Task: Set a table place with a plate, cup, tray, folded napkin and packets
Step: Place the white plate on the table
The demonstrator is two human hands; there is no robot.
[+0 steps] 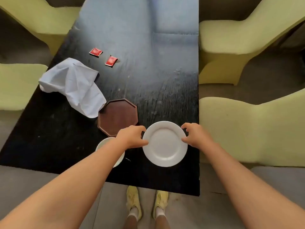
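Observation:
A white plate (165,144) lies near the front right of the dark table (57,138). My left hand (132,138) grips its left rim and my right hand (194,136) grips its right rim. A white cup (105,144) stands just left of the plate, mostly hidden under my left forearm. A brown octagonal tray (118,117) sits behind the cup. A crumpled pale blue napkin (74,85) lies left of the tray, one corner overlapping it. Two red packets (95,52) (111,61) lie farther back.
Yellow-green chairs stand on both sides of the table, two on the right (247,129) and two on the left (16,86). The table's near edge is just in front of my feet (146,202).

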